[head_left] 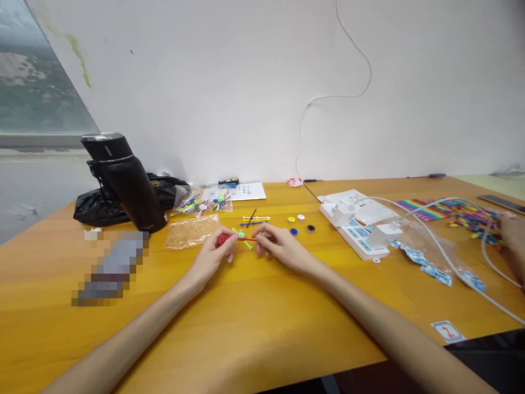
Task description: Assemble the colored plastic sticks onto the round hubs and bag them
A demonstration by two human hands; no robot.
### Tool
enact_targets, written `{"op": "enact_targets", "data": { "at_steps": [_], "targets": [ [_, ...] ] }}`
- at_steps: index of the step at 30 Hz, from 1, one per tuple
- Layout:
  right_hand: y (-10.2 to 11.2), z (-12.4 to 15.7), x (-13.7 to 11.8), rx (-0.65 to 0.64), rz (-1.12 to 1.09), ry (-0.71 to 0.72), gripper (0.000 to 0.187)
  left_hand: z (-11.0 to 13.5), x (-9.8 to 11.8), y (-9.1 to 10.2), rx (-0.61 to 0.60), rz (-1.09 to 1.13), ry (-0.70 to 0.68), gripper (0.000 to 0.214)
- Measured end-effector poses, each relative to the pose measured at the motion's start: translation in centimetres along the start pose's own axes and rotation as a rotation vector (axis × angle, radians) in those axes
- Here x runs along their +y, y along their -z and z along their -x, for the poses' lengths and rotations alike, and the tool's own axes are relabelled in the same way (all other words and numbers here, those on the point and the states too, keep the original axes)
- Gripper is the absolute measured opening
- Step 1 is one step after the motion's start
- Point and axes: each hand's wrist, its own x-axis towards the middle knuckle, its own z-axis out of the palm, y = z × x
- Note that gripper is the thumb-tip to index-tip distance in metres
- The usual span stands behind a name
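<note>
Red plastic piece (pixel 223 239): I have it stretched between both hands, over the middle of the surface (pixel 238 312).
Left hand (pixel 211 251): fingers gripping the round end.
Right hand (pixel 276 245): fingers pinching the tip of the thin rod.
Green bits (pixel 241 235): around the rod; from my view I cannot tell whether they join it.
Discs: yellow (pixel 291 220), white (pixel 301 218), blue (pixel 294 232) and black (pixel 310 229), grouped beyond my right hand.
Thin sticks (pixel 255 223): lying just beyond the red piece.
Clear bag (pixel 192 231): flat, near my left hand.
Power strip (pixel 359 241): right of the discs.
Co-worker's hand (pixel 514 241): far right, beside colourful pieces (pixel 471 219).
</note>
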Motion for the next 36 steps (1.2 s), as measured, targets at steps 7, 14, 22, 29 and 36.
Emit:
{"op": "enact_targets", "data": {
  "at_steps": [7, 14, 22, 29, 36],
  "targets": [
    [0.5, -0.4, 0.6, 0.074, -0.140, -0.044, 0.034, -0.4, -0.5, 0.4, 0.082, 0.053, -0.035, 0.030],
    [1.5, -1.0, 0.8, 0.222, -0.338, -0.119, 0.038, -0.1, -0.4, 0.2, 0.203, 0.302, 0.031, 0.036],
    [3.1, -1.4, 2.3, 0.460, -0.170, -0.026, 0.027, -0.3, -1.3, 0.1, 0.113, 0.220, 0.087, 0.038],
    [1.5, -2.5, 4.5, 0.494, 0.328, 0.068, 0.010, -0.2, -2.2, -0.3, 0.047, 0.049, -0.001, 0.033],
    [1.8, -3.4, 6.9, 0.471, 0.121, -0.043, 0.014, -0.2, -2.6, -0.3, 0.035, -0.032, -0.004, 0.028]
  ]
}}
